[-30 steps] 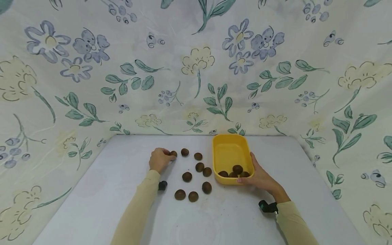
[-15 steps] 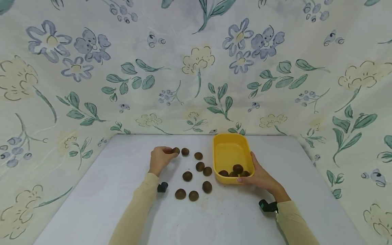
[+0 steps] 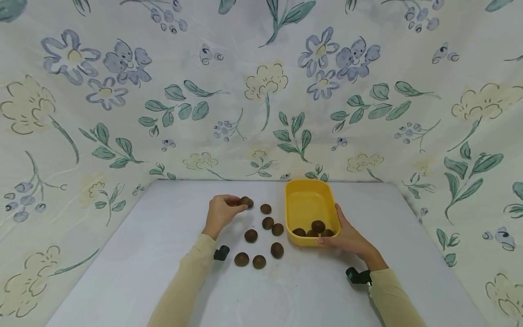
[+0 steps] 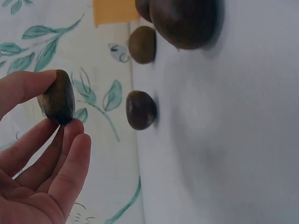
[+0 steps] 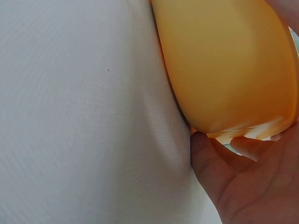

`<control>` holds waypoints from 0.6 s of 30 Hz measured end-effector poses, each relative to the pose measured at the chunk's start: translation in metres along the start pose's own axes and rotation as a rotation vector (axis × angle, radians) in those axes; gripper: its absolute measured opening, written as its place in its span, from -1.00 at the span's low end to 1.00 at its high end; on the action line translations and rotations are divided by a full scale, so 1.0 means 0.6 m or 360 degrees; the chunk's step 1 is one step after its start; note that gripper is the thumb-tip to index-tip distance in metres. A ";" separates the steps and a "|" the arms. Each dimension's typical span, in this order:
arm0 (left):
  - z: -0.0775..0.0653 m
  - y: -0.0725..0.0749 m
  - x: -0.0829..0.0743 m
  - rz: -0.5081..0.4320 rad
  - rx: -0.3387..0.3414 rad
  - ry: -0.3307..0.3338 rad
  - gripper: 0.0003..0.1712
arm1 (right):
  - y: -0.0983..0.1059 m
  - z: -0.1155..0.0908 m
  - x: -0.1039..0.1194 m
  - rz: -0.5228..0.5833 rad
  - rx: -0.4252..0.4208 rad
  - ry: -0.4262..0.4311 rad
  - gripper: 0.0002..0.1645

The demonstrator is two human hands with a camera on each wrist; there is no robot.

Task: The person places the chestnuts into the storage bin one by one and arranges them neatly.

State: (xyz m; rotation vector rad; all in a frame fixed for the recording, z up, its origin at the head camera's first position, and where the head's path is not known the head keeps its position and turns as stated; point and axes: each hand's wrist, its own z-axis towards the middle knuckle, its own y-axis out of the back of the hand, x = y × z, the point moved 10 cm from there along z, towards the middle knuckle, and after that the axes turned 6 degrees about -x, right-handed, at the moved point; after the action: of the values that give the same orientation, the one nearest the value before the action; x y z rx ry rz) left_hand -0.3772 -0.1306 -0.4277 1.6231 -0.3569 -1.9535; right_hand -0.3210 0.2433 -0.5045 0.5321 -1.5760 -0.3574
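Observation:
In the head view my left hand pinches a dark brown, nut-like round piece between thumb and fingertips. The left wrist view shows it raised off the table. Just beyond it in the head view is another brown round piece, partly hidden. To the right stands a yellow rectangular container, with several of the same brown pieces gathered at its near end. My right hand grips the container's near right corner, its thumb at the front rim. The right wrist view shows those fingers against the yellow wall.
Several more brown pieces lie scattered on the white table between my hands. A floral cloth hangs behind the table's back edge. Dark wrist cameras stick out below both hands.
My left hand has moved rightward with the pinched brown piece, now overlapping the neighbouring one in the head view. The right hand and container have stayed in place.

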 end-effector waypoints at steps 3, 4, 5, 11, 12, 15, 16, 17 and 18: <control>-0.006 -0.008 -0.015 -0.0024 0.0019 -0.0052 -0.55 | 0.000 0.000 0.001 -0.0011 0.0007 0.0004 0.72; -0.008 -0.011 -0.020 -0.0033 0.0031 -0.0069 -0.56 | 0.000 0.000 0.000 -0.0017 0.0007 0.0000 0.72; -0.010 -0.014 -0.026 -0.0047 0.0041 -0.0086 -0.57 | 0.000 0.000 0.000 -0.0022 0.0007 -0.0003 0.72; -0.026 -0.038 -0.060 -0.0095 0.0128 -0.0186 -0.62 | 0.002 -0.001 -0.003 -0.0026 0.0006 -0.0010 0.71; -0.029 -0.042 -0.066 -0.0098 0.0141 -0.0196 -0.62 | 0.002 -0.002 -0.003 -0.0022 0.0009 -0.0004 0.70; -0.037 -0.053 -0.081 -0.0122 0.0172 -0.0230 -0.63 | 0.002 -0.003 -0.001 -0.0010 0.0012 0.0005 0.70; -0.040 -0.057 -0.085 -0.0130 0.0180 -0.0236 -0.64 | 0.001 -0.003 0.000 -0.0010 0.0017 0.0011 0.70; -0.043 -0.060 -0.090 -0.0135 0.0186 -0.0249 -0.65 | 0.001 -0.003 0.000 -0.0010 0.0018 0.0012 0.70; -0.045 -0.063 -0.094 -0.0145 0.0192 -0.0255 -0.66 | 0.000 -0.003 0.000 -0.0013 0.0019 0.0011 0.70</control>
State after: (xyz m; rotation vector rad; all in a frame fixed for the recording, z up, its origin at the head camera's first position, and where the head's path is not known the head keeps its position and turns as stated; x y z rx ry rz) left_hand -0.3549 -0.0637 -0.4088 1.5857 -0.4796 -2.1756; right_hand -0.3195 0.2436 -0.5042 0.5484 -1.5705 -0.3521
